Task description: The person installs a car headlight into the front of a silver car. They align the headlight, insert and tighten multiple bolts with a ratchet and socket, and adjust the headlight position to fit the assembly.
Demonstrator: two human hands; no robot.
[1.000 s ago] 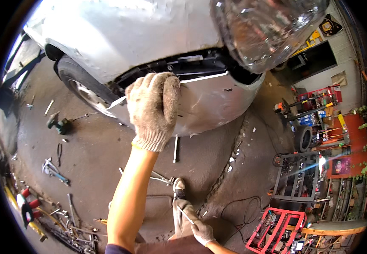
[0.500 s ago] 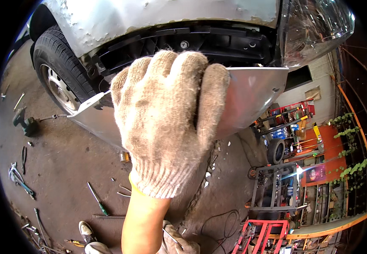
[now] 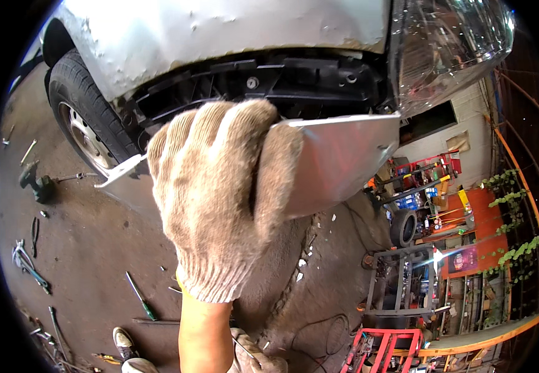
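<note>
My left hand (image 3: 213, 180), in a soiled knitted work glove, is closed over the upper edge of a silver bumper cover (image 3: 344, 155). Its fingertips are hidden behind that edge. The cover stands away from the silver fender (image 3: 232, 28), and a black plastic bracket (image 3: 306, 84) shows in the gap between them. Low in the view is my right hand (image 3: 257, 362), also gloved and partly hidden by my left forearm. A thin metal rod (image 3: 244, 347) lies across its grip; the rod's far end cannot be made out.
A wheel (image 3: 86, 118) is at left and a clear headlight (image 3: 452, 53) at upper right. On the floor lie a cordless drill (image 3: 36, 182), pliers (image 3: 27, 264) and a green-handled screwdriver (image 3: 140, 297). Metal racks (image 3: 403, 280) and a red frame (image 3: 384, 348) stand at right.
My left hand has moved down and to the left, pulling the bumper cover with it. The gap below the fender is wider. My right hand is nearly where it was.
</note>
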